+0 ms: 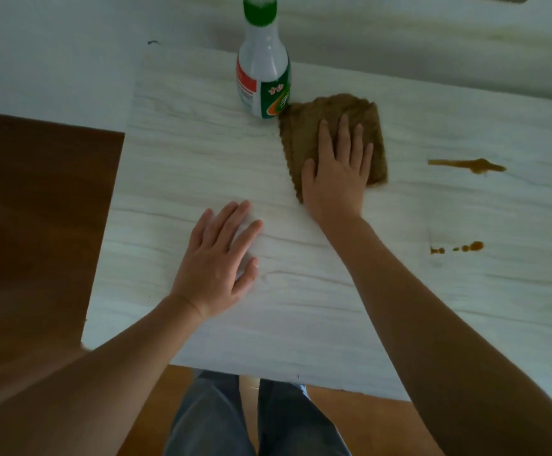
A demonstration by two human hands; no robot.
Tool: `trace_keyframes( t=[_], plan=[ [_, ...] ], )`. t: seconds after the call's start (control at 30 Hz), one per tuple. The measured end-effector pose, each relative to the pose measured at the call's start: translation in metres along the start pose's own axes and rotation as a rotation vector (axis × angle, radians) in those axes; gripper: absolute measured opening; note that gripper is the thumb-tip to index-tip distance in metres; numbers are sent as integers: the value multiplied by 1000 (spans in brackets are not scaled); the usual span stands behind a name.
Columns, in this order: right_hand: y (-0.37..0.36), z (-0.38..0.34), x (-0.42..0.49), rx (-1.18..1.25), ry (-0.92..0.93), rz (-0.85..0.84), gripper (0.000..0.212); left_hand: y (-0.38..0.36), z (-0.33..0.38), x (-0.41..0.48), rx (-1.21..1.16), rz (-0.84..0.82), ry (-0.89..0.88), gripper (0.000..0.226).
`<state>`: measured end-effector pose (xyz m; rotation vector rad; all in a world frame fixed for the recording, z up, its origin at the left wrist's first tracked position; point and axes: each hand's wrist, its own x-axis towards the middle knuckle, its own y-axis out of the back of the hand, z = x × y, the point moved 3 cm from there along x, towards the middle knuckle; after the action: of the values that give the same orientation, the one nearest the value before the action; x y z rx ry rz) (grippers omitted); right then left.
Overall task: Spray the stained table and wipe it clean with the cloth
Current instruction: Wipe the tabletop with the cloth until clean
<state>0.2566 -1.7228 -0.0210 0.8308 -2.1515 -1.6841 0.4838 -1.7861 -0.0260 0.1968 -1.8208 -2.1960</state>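
A white wood-grain table (202, 153) fills most of the view. A folded brown cloth (304, 126) lies on it near the middle, and my right hand (337, 172) presses flat on top of it with fingers spread. A white spray bottle (263, 70) with a green neck and label stands upright just left of the cloth, touching its corner. My left hand (218, 258) rests flat on bare table nearer to me, holding nothing. A long brown stain (468, 164) marks the table to the right of the cloth, and smaller brown drops (465, 247) lie below it.
A dark brown wooden surface (38, 209) adjoins the table's left edge. A pale wall runs behind the table. My legs in grey trousers (251, 419) stand at the near table edge over an orange-brown floor.
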Motion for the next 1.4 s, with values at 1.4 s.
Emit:
trace_keyframes(
  t=[1.4],
  plan=[
    [-5,-22,17,-20,560,-102,59,2,1,-2,-32,-52,15,56]
  ],
)
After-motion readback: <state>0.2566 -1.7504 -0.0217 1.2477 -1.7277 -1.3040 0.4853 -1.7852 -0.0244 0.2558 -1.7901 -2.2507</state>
